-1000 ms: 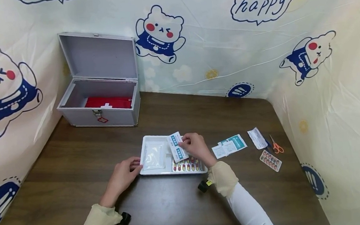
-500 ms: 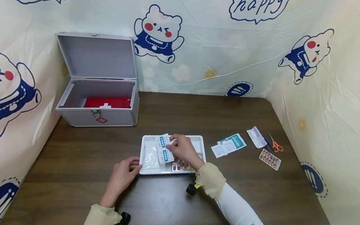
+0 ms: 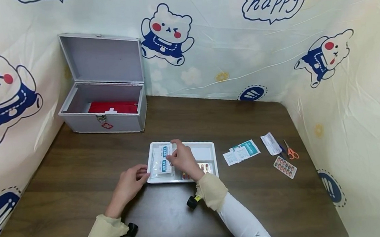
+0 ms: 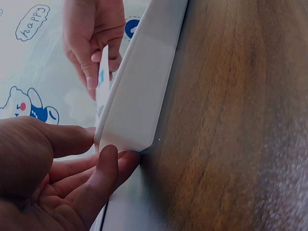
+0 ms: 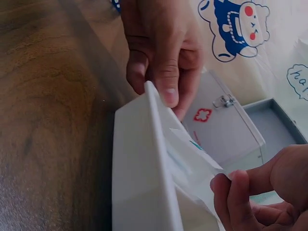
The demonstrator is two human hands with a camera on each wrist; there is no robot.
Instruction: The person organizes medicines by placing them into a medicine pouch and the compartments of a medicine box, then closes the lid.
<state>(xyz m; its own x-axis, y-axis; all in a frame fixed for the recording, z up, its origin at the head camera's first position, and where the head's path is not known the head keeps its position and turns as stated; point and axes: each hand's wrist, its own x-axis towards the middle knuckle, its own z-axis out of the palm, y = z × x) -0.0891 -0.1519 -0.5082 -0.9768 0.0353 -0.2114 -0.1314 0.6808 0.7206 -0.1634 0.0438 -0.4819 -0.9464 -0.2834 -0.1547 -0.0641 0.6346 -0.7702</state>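
Observation:
A white divided tray [image 3: 202,151] lies on the table. My left hand [image 3: 132,182] grips its left edge; the right wrist view shows the thumb [image 5: 169,94] over the rim and fingers along the outer wall. Pinched by my right hand [image 3: 184,161] is a flat white sachet with blue print [image 3: 164,160], held over the tray's left compartment. Its near corner sits between thumb and fingertips in the right wrist view. Under it, a clear plastic packet [image 3: 156,169] lies in that compartment. A blister pack of capsules [image 3: 205,167] in the lower right compartment is partly hidden by my right hand.
An open grey case [image 3: 109,121] with a red pouch [image 3: 124,108] inside stands at the back left. Right of the tray lie white-and-teal packets [image 3: 244,152], a white packet [image 3: 271,144], orange-handled scissors [image 3: 292,154] and another blister pack [image 3: 285,167].
My right hand has carried the sachet leftward, from above the capsules to above the left compartment, and lowered it toward the clear packet. My left hand stays at the tray's edge.

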